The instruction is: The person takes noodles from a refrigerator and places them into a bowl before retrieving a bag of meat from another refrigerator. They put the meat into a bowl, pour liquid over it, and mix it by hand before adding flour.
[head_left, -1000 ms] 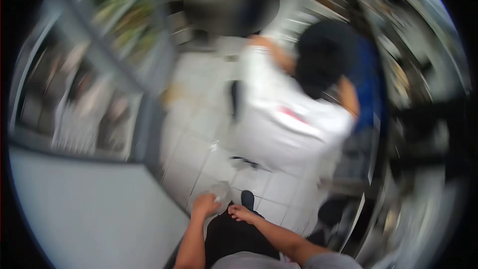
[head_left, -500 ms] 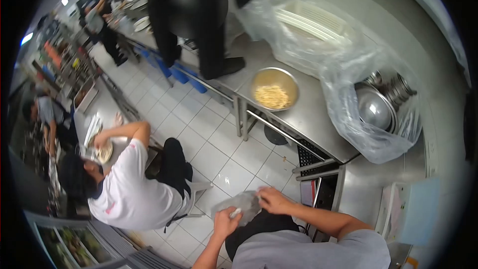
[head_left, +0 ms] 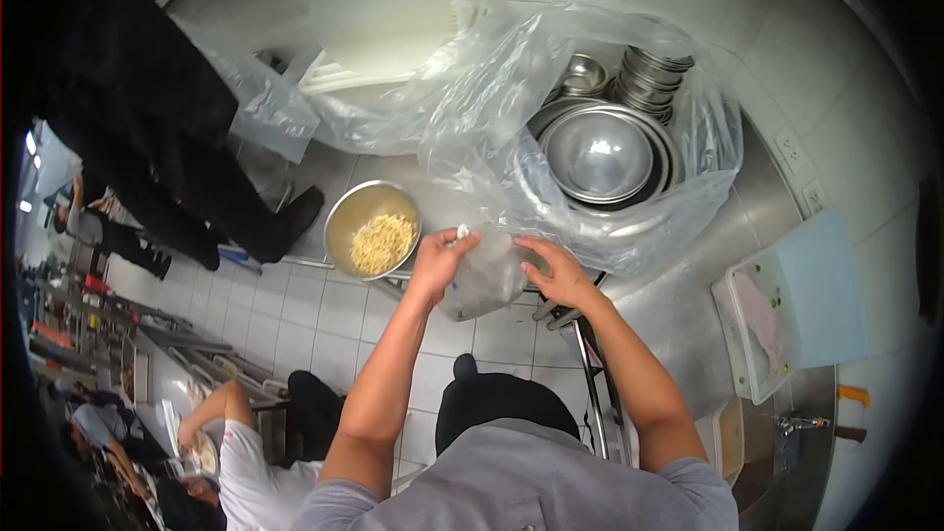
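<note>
A clear plastic bag (head_left: 489,277) hangs in front of me, its knotted-looking white corner pinched in my left hand (head_left: 442,263). At the bag's other side is my right hand (head_left: 560,275), thumb and index finger apart at its edge; whether the fingertips touch the plastic is hard to tell. Left of my left hand, a metal bowl (head_left: 339,216) holds a heap of pale yellow strips (head_left: 383,244). Beyond my hands, a large plastic sheet (head_left: 472,152) wraps round nested steel bowls (head_left: 598,152) and stacked small steel bowls (head_left: 649,79).
A steel counter (head_left: 649,310) runs along the tiled wall. To the right stands a white tub (head_left: 752,374) with a pink cloth, beside a tap (head_left: 801,423). A person in black (head_left: 167,128) stands on the counter; another in white (head_left: 261,462) sits at lower left.
My view has swung right towards the counter. The bag has come up from near my lap to beside the counter edge. The fingers of my right hand have spread apart.
</note>
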Action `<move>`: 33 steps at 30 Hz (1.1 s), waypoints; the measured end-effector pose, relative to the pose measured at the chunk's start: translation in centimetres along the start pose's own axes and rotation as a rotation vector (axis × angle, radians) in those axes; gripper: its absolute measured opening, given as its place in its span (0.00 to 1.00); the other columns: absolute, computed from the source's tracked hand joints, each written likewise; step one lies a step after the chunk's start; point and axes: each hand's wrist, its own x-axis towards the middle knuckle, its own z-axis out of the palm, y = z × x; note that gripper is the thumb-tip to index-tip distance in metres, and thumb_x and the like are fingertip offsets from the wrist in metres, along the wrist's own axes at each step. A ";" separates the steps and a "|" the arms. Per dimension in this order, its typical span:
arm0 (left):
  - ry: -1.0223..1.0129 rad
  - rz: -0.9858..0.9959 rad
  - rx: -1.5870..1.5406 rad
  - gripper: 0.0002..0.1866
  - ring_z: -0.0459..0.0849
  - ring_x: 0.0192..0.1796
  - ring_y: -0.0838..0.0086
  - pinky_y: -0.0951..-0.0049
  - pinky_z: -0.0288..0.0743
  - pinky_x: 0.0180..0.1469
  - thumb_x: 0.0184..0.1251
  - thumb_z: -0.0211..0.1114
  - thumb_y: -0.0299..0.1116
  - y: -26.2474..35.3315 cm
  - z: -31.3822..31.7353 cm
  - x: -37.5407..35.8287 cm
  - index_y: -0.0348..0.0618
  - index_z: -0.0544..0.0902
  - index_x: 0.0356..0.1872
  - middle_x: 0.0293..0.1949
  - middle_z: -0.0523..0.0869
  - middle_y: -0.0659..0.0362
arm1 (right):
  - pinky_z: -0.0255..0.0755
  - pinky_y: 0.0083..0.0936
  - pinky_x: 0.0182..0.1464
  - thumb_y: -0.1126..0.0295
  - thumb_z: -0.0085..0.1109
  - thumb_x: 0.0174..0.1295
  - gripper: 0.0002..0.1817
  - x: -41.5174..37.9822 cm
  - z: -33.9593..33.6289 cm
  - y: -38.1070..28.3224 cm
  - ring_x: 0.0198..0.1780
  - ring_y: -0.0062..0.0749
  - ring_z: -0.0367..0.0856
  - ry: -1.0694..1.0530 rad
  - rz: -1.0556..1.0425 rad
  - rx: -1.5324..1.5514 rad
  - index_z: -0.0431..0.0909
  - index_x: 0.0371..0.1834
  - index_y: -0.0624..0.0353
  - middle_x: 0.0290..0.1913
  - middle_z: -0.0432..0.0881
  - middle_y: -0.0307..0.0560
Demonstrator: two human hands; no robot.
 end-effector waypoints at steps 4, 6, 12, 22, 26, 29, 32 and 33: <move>-0.080 -0.001 0.040 0.13 0.81 0.33 0.78 0.77 0.74 0.37 0.65 0.64 0.35 -1.6 0.4 7.9 0.33 0.84 0.40 0.32 0.86 0.59 | 0.66 0.34 0.63 0.67 0.57 0.63 0.23 1.8 0.0 1.4 0.61 0.46 0.74 0.183 0.106 -0.049 0.71 0.63 0.52 0.61 0.75 0.54; -0.104 0.038 0.133 0.13 0.81 0.34 0.79 0.77 0.74 0.38 0.65 0.64 0.35 -3.0 0.2 11.2 0.34 0.83 0.43 0.33 0.85 0.61 | 0.65 0.34 0.63 0.67 0.57 0.62 0.24 2.6 0.3 0.5 0.62 0.47 0.73 0.160 0.179 -0.030 0.71 0.63 0.54 0.61 0.75 0.54; -0.027 0.268 0.719 0.24 0.80 0.52 0.59 0.64 0.73 0.50 0.62 0.67 0.41 -2.3 -1.9 11.7 0.39 0.76 0.56 0.52 0.80 0.46 | 0.64 0.41 0.64 0.64 0.59 0.62 0.25 3.8 4.7 1.8 0.64 0.56 0.70 0.271 0.203 -0.136 0.70 0.62 0.57 0.62 0.72 0.61; 0.026 0.655 0.626 0.19 0.73 0.56 0.46 0.55 0.68 0.58 0.59 0.64 0.29 -11.1 -2.9 2.4 0.43 0.77 0.52 0.57 0.73 0.45 | 0.70 0.23 0.43 0.64 0.58 0.65 0.15 4.7 10.1 7.8 0.46 0.23 0.76 0.417 0.577 0.357 0.75 0.52 0.56 0.47 0.80 0.38; 0.021 0.738 0.621 0.16 0.74 0.56 0.49 0.55 0.68 0.58 0.60 0.64 0.30 -11.4 -3.3 2.0 0.41 0.78 0.49 0.58 0.73 0.48 | 0.67 0.18 0.40 0.64 0.55 0.68 0.11 5.0 9.9 5.1 0.39 0.16 0.74 0.641 0.692 0.849 0.77 0.49 0.52 0.43 0.79 0.31; 0.062 0.563 0.472 0.15 0.73 0.57 0.50 0.56 0.68 0.58 0.60 0.64 0.31 -10.8 -3.5 2.6 0.43 0.78 0.49 0.60 0.72 0.50 | 0.70 0.21 0.48 0.63 0.57 0.67 0.15 4.5 9.3 5.4 0.47 0.20 0.75 0.548 0.646 0.593 0.77 0.53 0.58 0.49 0.79 0.37; 0.164 0.515 0.427 0.15 0.73 0.57 0.51 0.57 0.67 0.58 0.60 0.65 0.32 -8.5 -2.9 3.7 0.44 0.80 0.49 0.58 0.75 0.50 | 0.69 0.23 0.54 0.65 0.59 0.66 0.20 5.4 9.4 2.9 0.51 0.25 0.78 0.470 0.435 0.014 0.74 0.57 0.65 0.49 0.81 0.46; 0.199 0.530 0.429 0.15 0.73 0.56 0.51 0.57 0.67 0.58 0.59 0.65 0.33 -7.9 -2.7 4.2 0.44 0.81 0.49 0.56 0.77 0.50 | 0.69 0.24 0.54 0.64 0.60 0.66 0.21 5.3 9.1 2.8 0.51 0.27 0.78 0.382 0.431 0.072 0.74 0.57 0.66 0.49 0.81 0.47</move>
